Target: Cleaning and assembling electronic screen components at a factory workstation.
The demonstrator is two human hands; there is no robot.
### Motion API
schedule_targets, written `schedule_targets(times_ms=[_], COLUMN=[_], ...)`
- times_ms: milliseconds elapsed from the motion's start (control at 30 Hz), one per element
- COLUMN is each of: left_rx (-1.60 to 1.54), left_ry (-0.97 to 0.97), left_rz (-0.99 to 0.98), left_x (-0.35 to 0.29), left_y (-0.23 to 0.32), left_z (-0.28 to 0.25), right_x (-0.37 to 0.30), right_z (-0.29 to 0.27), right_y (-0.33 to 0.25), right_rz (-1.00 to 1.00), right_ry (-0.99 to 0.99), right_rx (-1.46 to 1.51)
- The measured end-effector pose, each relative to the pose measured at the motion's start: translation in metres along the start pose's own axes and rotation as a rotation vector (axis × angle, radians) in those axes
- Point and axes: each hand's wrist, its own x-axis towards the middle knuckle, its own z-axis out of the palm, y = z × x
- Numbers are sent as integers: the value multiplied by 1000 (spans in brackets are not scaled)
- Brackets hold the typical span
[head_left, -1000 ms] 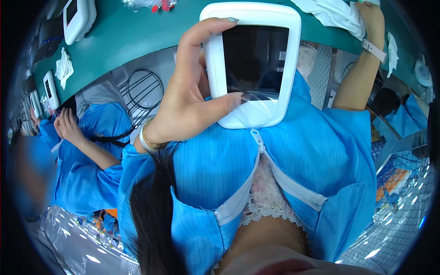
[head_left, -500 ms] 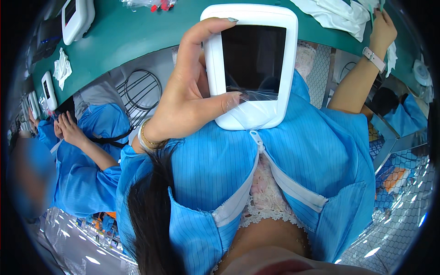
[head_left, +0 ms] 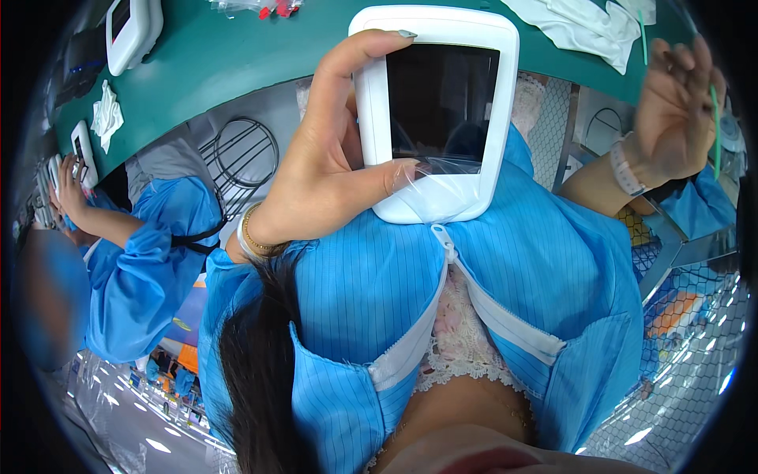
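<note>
My left hand [head_left: 332, 150] grips a white handheld device [head_left: 454, 197] by its left side, with fingers over the top edge and thumb on the lower front. Its dark screen [head_left: 440, 103] faces up at me. Clear film [head_left: 442, 167] lies wrinkled along the screen's lower edge, by the thumb. Off to the right, my right hand [head_left: 671, 118] is raised with fingers bent, slightly smeared by motion. A thin green strip [head_left: 717, 142] stands at its finger side and appears held there; the exact grip is hard to make out.
Along the green table [head_left: 229, 71] lie white cloths [head_left: 580, 31], another green strip [head_left: 644, 41], a clear bag with red pieces [head_left: 264, 8] and a crumpled white tissue [head_left: 107, 117]. More white devices [head_left: 134, 35] rest at the left. A co-worker in blue [head_left: 142, 268] sits there.
My right hand has drawn back from the cloths toward me and right, with a green strip beside its fingers. The device stays almost still. The co-worker's hand has moved toward the devices.
</note>
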Motion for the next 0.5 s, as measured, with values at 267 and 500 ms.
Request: schedule_targets(times_ms=[267,500], left_rx=[129,68], left_ry=[26,18], left_rz=[27,37], left_x=[-4,3], left_y=[-7,-4], left_z=[4,20], right_x=[-21,-41], right_z=[99,35], right_y=[95,114], right_rz=[-121,29], right_ry=[59,-147], right_rx=[-942,-710])
